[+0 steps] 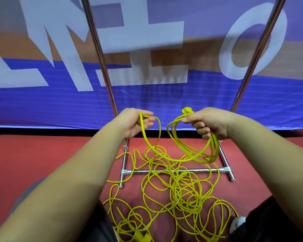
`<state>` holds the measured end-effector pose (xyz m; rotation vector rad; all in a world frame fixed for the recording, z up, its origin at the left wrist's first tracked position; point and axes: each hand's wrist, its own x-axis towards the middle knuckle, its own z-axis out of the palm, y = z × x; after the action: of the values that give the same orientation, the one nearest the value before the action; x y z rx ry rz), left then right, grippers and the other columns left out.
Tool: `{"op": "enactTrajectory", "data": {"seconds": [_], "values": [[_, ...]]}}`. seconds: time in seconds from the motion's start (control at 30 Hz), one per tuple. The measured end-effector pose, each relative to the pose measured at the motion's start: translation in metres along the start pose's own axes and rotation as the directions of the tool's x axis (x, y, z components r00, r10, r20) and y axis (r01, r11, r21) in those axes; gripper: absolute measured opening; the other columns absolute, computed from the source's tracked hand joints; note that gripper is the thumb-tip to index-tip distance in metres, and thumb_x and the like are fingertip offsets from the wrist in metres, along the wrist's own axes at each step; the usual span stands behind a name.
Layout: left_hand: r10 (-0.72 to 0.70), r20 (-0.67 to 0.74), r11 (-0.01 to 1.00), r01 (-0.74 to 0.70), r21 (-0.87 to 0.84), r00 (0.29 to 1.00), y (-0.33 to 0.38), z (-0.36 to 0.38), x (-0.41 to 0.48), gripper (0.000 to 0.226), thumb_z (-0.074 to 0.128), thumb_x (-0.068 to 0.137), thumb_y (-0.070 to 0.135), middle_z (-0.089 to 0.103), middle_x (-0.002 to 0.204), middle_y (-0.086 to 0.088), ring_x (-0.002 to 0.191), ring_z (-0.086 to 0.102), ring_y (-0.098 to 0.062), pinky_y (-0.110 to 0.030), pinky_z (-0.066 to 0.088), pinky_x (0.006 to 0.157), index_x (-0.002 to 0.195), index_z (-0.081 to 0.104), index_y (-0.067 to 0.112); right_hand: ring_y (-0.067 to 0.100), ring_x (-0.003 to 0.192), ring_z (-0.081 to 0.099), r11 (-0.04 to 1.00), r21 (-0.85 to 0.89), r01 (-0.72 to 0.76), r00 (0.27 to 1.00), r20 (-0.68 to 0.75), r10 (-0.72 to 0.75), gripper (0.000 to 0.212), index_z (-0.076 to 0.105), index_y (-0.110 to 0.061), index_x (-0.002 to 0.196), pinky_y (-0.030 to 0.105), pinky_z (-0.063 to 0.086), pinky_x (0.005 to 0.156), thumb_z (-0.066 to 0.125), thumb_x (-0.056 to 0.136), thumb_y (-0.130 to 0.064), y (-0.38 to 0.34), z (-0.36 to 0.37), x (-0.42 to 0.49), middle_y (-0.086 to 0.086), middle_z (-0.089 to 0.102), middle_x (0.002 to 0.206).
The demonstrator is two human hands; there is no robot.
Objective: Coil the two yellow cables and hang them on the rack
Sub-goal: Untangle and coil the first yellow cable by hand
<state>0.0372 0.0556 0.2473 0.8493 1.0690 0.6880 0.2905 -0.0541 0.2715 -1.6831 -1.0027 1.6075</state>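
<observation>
My right hand point(208, 122) clenches several coiled loops of yellow cable point(191, 154), plug end point(187, 110) poking up at twelve o'clock. My left hand point(135, 123) pinches one strand between its fingers point(147, 113). Loose cable tangle point(173, 194) sprawls on the red floor point(42, 163) across the chrome rack point(173, 171) base at six o'clock.

Two bare hands, left hand point(136, 124) at nine o'clock, right hand point(208, 123) at three; one chrome tubular metal rack point(173, 171); two visible yellow moulded plugs point(187, 110); yellow cable tangle point(173, 193) uncountable.
</observation>
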Motion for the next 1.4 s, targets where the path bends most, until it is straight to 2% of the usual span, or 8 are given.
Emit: {"op": "enactTrajectory", "data": {"seconds": [0.2,0.43,0.6,0.7,0.8,1.03,1.2,1.4], "values": [[-0.096,0.317,0.985,0.137,-0.107,0.944,0.019,0.005,-0.039,0.055,0.048,0.079,-0.011,0.059,0.126,-0.036,0.125,0.065,-0.034,-0.035,0.063,0.087,0.133,0.056,-0.019,0.008,0.037,0.030,0.991,0.133,0.009,0.991,-0.132,0.009,0.018,0.058,-0.019,0.088,0.020,0.029,0.037,0.068,0.100,-0.026,0.006,0.005,0.018,-0.006,0.035,0.052],[-0.314,0.424,0.949,0.287,0.129,0.849,0.023,0.005,-0.053,0.065,0.031,0.078,-0.001,0.059,0.132,-0.037,0.070,0.057,-0.016,-0.023,0.043,0.058,0.137,0.051,-0.018,0.009,0.036,0.034,0.994,0.105,-0.014,0.958,-0.285,0.043,0.029,0.050,-0.020,0.079,0.020,0.033,0.038,0.068,0.102,-0.025,0.016,0.010,0.032,-0.006,0.039,0.051],[-0.018,0.373,0.603,-0.288,0.744,0.928,0.014,0.014,-0.056,0.025,0.059,0.101,0.005,0.079,0.110,-0.004,0.072,0.063,-0.018,-0.027,0.050,0.065,0.120,0.074,0.009,0.012,0.038,0.039,0.993,0.112,0.044,0.966,-0.257,-0.014,0.024,0.054,-0.019,0.083,0.023,0.039,0.040,0.069,0.101,-0.023,0.016,0.012,0.034,-0.003,0.042,0.054],[0.080,0.517,0.493,-0.484,0.723,0.853,0.015,0.019,-0.065,0.025,0.060,0.102,0.003,0.080,0.099,0.007,0.096,0.074,-0.012,-0.026,0.053,0.091,0.112,0.079,0.015,0.014,0.043,0.045,0.996,0.062,0.063,0.973,-0.227,-0.047,0.024,0.057,-0.018,0.082,0.027,0.044,0.045,0.073,0.098,-0.026,0.015,0.012,0.035,-0.002,0.048,0.059],[0.293,0.560,0.607,-0.603,0.517,0.775,0.016,0.028,-0.065,0.025,0.056,0.101,-0.005,0.073,0.080,0.017,0.068,0.056,0.001,-0.018,0.041,0.070,0.111,0.074,0.010,0.012,0.048,0.054,0.996,0.012,0.094,0.987,-0.131,-0.091,0.012,0.063,-0.020,0.091,0.028,0.050,0.048,0.069,0.101,-0.024,0.013,0.017,0.033,-0.004,0.058,0.062],[0.472,0.364,0.738,-0.586,0.335,0.803,0.005,0.028,-0.040,0.029,0.056,0.101,-0.001,0.078,0.101,0.004,0.069,0.058,-0.002,-0.029,0.038,0.066,0.115,0.072,0.019,0.017,0.055,0.069,0.962,0.266,0.066,0.997,0.015,-0.072,0.016,0.066,-0.016,0.104,0.040,0.063,0.065,0.064,0.105,-0.032,0.001,0.035,0.023,0.003,0.072,0.073],[0.488,0.344,0.635,-0.597,0.491,0.802,0.003,0.025,-0.030,0.020,0.063,0.100,0.006,0.075,0.099,0.008,0.080,0.062,0.002,-0.018,0.047,0.071,0.116,0.072,0.015,0.014,0.049,0.054,0.972,0.221,0.081,0.996,0.018,-0.087,0.041,0.061,-0.019,0.090,0.028,0.050,0.050,0.056,0.104,-0.058,-0.005,0.035,0.015,-0.003,0.060,0.067],[0.529,0.222,0.523,-0.521,0.674,0.819,-0.010,0.026,-0.015,0.011,0.078,0.090,0.032,0.069,0.074,0.005,0.067,0.058,-0.007,-0.036,0.051,0.069,0.089,0.073,0.022,0.012,0.042,0.040,0.956,0.265,0.130,0.988,0.043,-0.147,0.050,0.058,-0.019,0.085,0.024,0.036,0.039,0.061,0.095,-0.068,-0.007,0.038,0.010,-0.004,0.044,0.059]]}}
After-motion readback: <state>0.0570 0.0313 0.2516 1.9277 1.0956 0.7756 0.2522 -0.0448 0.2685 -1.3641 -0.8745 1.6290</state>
